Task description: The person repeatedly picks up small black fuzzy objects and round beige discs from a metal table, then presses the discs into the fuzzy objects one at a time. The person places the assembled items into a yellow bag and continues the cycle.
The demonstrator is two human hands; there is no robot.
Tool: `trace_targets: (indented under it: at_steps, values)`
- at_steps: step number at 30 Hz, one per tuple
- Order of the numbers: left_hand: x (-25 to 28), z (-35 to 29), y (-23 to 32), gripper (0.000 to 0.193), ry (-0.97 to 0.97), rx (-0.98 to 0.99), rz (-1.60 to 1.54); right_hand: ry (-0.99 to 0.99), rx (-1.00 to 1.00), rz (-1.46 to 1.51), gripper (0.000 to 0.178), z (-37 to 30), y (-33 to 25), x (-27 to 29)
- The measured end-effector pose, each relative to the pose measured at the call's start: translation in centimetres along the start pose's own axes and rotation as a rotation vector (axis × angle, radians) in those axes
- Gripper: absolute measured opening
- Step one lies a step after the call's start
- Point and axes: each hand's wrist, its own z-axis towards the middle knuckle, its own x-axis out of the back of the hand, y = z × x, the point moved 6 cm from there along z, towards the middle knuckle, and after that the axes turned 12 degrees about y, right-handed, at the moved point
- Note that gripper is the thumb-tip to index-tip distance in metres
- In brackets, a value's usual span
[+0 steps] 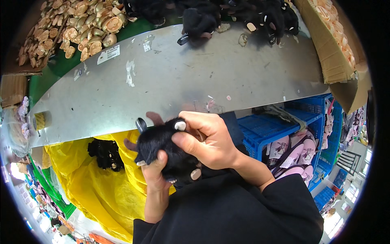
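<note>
A black plush toy with brownish ear-like flaps, pale pads and a shiny dark loop is held between both hands, in front of the metal table's near edge. My left hand grips its lower side, thumb pressed into the fur. From the right, my right hand pinches the toy beside a small white piece, with thumb and fingers closed. The fingers behind the toy are hidden.
Across the grey metal table lie more black plush toys. Gold shell-like parts heap at far left. A cardboard box holds peach parts. Below are a yellow bag with black toys and a blue crate.
</note>
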Motion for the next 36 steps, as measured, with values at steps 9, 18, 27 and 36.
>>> trace_targets:
  at_steps: [9, 18, 27, 36]
  values:
    - [1.2, -0.8, -0.7, 0.104, -0.077, 0.122, -0.009, -0.046, 0.130, -0.126, 0.026, -0.2, -1.0, 0.1]
    - [2.9, -1.3, 0.6, 0.066, -0.126, 0.034, -0.069, -0.133, 0.101, -0.123, 0.024, 0.1, -1.5, -0.4]
    - [1.4, -1.2, 2.4, 0.070, -0.229, -0.099, 0.106, -0.126, 0.285, -0.267, 0.019, 0.1, -2.3, -1.5]
    - [-0.9, -0.4, 3.0, 0.066, 0.186, -0.173, -0.034, 0.173, 0.216, 0.011, 0.039, 0.3, -2.6, 0.1]
